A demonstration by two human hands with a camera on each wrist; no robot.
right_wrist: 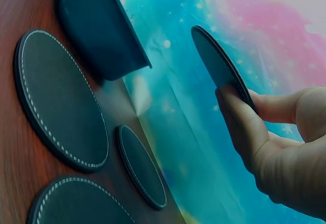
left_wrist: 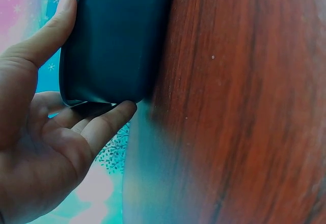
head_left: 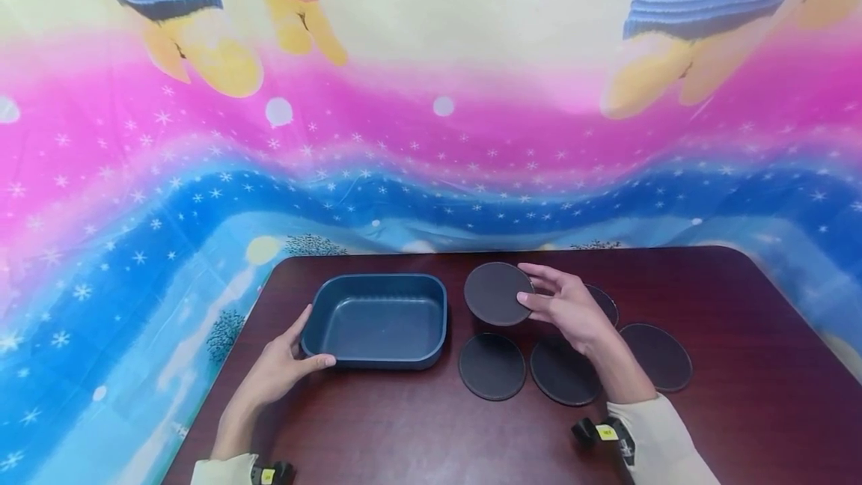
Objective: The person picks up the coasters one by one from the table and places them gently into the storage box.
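A dark blue rectangular bin (head_left: 377, 359) stands on the left part of the table. My left hand (head_left: 279, 367) grips its near left corner, the thumb on the front rim and the fingers along the left side. In the left wrist view, the fingertips (left_wrist: 122, 113) touch the bin's wall (left_wrist: 117, 40). My right hand (head_left: 566, 307) pinches a round dark coaster (head_left: 497, 293) by its right edge, raised above the table to the right of the bin. Stitched coasters lie below it, including one coaster (head_left: 491, 367) and a second coaster (head_left: 564, 373).
Another coaster (head_left: 655, 356) lies at the right, and one more coaster (head_left: 604, 304) is partly hidden behind my right hand. The reddish-brown table (head_left: 404, 432) has rounded far corners. A colourful patterned cloth (head_left: 431, 148) hangs behind it.
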